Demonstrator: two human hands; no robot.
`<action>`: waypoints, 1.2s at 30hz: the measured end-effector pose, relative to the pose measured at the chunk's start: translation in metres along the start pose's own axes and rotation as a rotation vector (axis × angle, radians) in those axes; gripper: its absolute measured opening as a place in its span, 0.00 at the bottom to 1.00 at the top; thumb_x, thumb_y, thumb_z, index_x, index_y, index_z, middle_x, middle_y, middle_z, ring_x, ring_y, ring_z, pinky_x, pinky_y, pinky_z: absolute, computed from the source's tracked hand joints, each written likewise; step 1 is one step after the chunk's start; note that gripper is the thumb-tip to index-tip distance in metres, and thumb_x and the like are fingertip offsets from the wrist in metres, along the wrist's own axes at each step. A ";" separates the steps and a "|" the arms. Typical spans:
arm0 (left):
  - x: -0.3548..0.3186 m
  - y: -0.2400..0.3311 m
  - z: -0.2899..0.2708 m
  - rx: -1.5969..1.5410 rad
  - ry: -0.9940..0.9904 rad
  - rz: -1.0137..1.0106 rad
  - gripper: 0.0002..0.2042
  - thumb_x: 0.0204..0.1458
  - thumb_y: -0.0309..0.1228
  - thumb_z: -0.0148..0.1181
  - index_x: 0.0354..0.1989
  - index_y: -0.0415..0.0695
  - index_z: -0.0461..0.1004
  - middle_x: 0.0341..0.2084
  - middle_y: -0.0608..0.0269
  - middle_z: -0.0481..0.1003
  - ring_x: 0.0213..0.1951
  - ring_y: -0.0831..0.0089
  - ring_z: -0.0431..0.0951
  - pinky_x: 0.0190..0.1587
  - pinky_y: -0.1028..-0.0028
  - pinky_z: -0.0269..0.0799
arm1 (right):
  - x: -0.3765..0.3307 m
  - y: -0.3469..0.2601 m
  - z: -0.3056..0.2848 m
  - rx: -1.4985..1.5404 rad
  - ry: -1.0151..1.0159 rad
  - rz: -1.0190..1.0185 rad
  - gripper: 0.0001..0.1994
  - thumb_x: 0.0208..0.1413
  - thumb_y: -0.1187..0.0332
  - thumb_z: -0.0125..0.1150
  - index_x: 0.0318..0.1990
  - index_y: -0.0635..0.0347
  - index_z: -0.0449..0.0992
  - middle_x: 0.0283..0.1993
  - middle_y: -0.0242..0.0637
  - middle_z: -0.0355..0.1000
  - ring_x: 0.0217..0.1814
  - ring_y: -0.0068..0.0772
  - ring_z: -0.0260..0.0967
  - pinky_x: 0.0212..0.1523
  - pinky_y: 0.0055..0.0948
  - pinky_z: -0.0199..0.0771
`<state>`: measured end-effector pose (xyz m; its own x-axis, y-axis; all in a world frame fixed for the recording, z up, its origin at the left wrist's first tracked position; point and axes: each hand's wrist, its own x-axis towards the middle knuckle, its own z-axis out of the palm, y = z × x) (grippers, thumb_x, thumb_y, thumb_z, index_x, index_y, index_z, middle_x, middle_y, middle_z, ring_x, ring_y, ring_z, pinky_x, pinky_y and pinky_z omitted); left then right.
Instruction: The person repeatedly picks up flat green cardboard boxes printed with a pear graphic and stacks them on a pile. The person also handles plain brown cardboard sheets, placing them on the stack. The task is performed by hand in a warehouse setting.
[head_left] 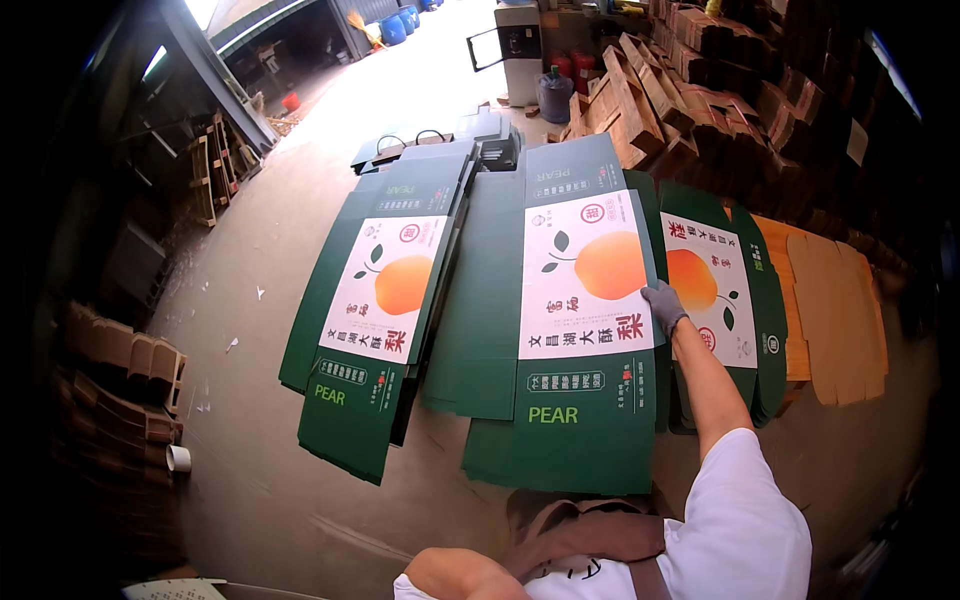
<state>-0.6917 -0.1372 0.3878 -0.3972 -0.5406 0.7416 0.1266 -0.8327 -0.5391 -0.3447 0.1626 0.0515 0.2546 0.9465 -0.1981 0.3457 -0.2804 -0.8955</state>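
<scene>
In front of me lies a flat green fruit carton (pixel 575 420) with a white panel showing an orange pear. My right hand (pixel 664 308), in a grey glove, grips this carton at its right edge; part of the fingers is hidden from view. To the left rests a stack of similar flat cartons (pixel 375 290), its edges overlapping in layers. On the right, more flat cartons (pixel 710 285) lie with their print turned the other way round. Of my left arm only a bent part (pixel 462 575) shows at the lower edge; the left hand is out of view.
Behind the cartons stand grey-green boxes with cord handles (pixel 410 145). Brown cardboard (pixel 840 315) lies at the right, with wooden pallets (pixel 625 105) beyond. A water dispenser (pixel 520 55) and a large bottle (pixel 554 95) stand farther back. Stacked brown cardboard (pixel 125 365) borders the left floor.
</scene>
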 end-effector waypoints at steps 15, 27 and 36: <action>0.011 0.015 -0.009 -0.181 0.002 0.125 0.25 0.57 0.18 0.58 0.64 0.35 0.63 0.64 0.52 0.62 0.64 0.55 0.64 0.62 0.54 0.69 | -0.054 -0.067 0.062 -0.319 0.097 0.139 0.31 0.54 0.54 0.62 0.61 0.64 0.68 0.56 0.57 0.73 0.58 0.56 0.71 0.60 0.44 0.69; 0.005 0.015 -0.009 -0.860 0.259 -0.142 0.21 0.60 0.23 0.52 0.63 0.48 0.65 0.61 0.64 0.65 0.64 0.70 0.63 0.62 0.64 0.67 | -0.157 -0.030 0.047 -0.518 0.166 -0.169 0.25 0.55 0.57 0.63 0.57 0.60 0.72 0.63 0.46 0.66 0.65 0.51 0.63 0.64 0.41 0.64; -0.027 0.025 0.037 -0.814 -0.006 -0.107 0.21 0.61 0.23 0.52 0.63 0.45 0.64 0.61 0.63 0.65 0.63 0.68 0.62 0.61 0.61 0.67 | -0.224 0.060 -0.075 -0.426 0.361 -0.069 0.23 0.55 0.57 0.64 0.55 0.59 0.73 0.61 0.45 0.67 0.62 0.49 0.65 0.62 0.40 0.66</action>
<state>-0.6443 -0.1481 0.3685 -0.3643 -0.4660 0.8063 -0.6120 -0.5327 -0.5845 -0.3139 -0.0781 0.0722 0.4858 0.8712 0.0713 0.6877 -0.3306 -0.6464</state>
